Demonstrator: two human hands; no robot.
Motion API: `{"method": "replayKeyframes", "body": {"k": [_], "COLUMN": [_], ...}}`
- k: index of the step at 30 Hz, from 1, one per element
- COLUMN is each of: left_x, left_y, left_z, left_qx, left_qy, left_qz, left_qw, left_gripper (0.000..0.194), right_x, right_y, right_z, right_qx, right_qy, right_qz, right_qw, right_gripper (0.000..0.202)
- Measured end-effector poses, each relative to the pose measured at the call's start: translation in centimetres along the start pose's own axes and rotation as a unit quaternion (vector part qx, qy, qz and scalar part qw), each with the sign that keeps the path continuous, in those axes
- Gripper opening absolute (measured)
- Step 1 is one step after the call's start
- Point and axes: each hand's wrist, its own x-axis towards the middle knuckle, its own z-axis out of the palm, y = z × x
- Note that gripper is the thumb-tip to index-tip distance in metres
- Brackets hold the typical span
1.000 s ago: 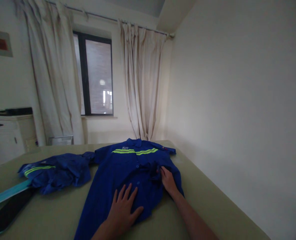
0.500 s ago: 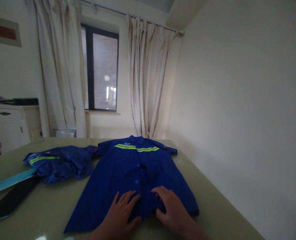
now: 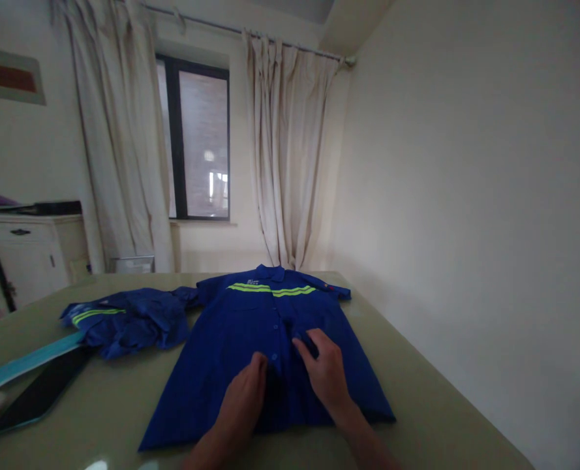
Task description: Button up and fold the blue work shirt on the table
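A blue shirt [image 3: 250, 352] is lying spread flat on the desk [image 3: 417, 405], collar toward the window. The left hand [image 3: 244, 395] and right hand [image 3: 325, 372] are both resting open on its front, either side of the button line. A second blue garment [image 3: 123, 320] is lying crumpled beside it

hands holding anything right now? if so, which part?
Both hands rest on the blue shirt at its button placket, mid-front: left hand beside the placket, right hand on it. Whether either pinches fabric in a grip cannot be told.
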Motion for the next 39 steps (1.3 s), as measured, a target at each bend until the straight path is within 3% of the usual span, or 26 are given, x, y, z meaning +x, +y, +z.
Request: {"method": "replayKeyframes", "body": {"k": [3, 6, 11, 16, 18, 21, 24, 26, 30, 34, 39], "left_x": [3.4, 5.5, 4.1, 2.4, 2.5, 2.7, 2.7, 2.5, 2.2, 2.0, 1.6], "left_y": [-0.3, -0.7, -2.5, -3.3, -2.7, -1.7, -1.3, -1.3, -1.4, -1.4, -2.1], "left_z": [-0.8, -0.9, -0.7, -2.7, -3.5, -4.0, -3.9, -4.0, -4.5, -4.3, -3.1], "left_qx": [-0.143, -0.183, -0.236, -0.235, -0.213, -0.169, -0.137, -0.141, -0.155, -0.088, -0.023], "left_qy": [0.064, 0.039, 0.000, -0.035, -0.056, -0.061, -0.048, -0.079, -0.135, -0.085, -0.040], "left_qz": [-0.071, -0.081, -0.106, -0.138, -0.108, -0.060, -0.049, -0.031, 0.007, 0.027, 0.112], "left_qw": [0.985, 0.979, 0.966, 0.962, 0.970, 0.982, 0.988, 0.986, 0.979, 0.992, 0.993], "left_gripper": [0.045, 0.065, 0.074, 0.059, 0.048, 0.035, 0.025, 0.021, 0.019, 0.012, 0.011], "right_x": [2.1, 2.7, 1.3, 0.6, 0.7, 0.5, 0.3, 0.2, 0.0, 0.0, 0.0], "right_y": [-0.8, -0.5, 1.8, 2.5, 2.2, 1.8, 1.5, 1.4, 1.7, 1.8, 2.0], "right_z": [1.9, 4.4, 6.8, 6.1, 5.8, 5.6, 5.8, 5.8, 5.7, 5.6, 5.6], "right_qx": [0.017, 0.028, 0.094, 0.197, 0.229, 0.259, 0.264, 0.263, 0.277, 0.291, 0.287], "right_qy": [-0.025, -0.075, -0.106, -0.147, -0.143, -0.159, -0.207, -0.236, -0.248, -0.251, -0.272], "right_qz": [-0.015, 0.004, 0.057, 0.072, 0.100, 0.130, 0.115, 0.114, 0.131, 0.132, 0.128], "right_qw": [0.999, 0.997, 0.988, 0.967, 0.957, 0.944, 0.935, 0.928, 0.919, 0.914, 0.909], "right_gripper": [0.018, 0.021, 0.021, 0.022, 0.020, 0.033, 0.020, 0.017, 0.030, 0.028, 0.021]}}
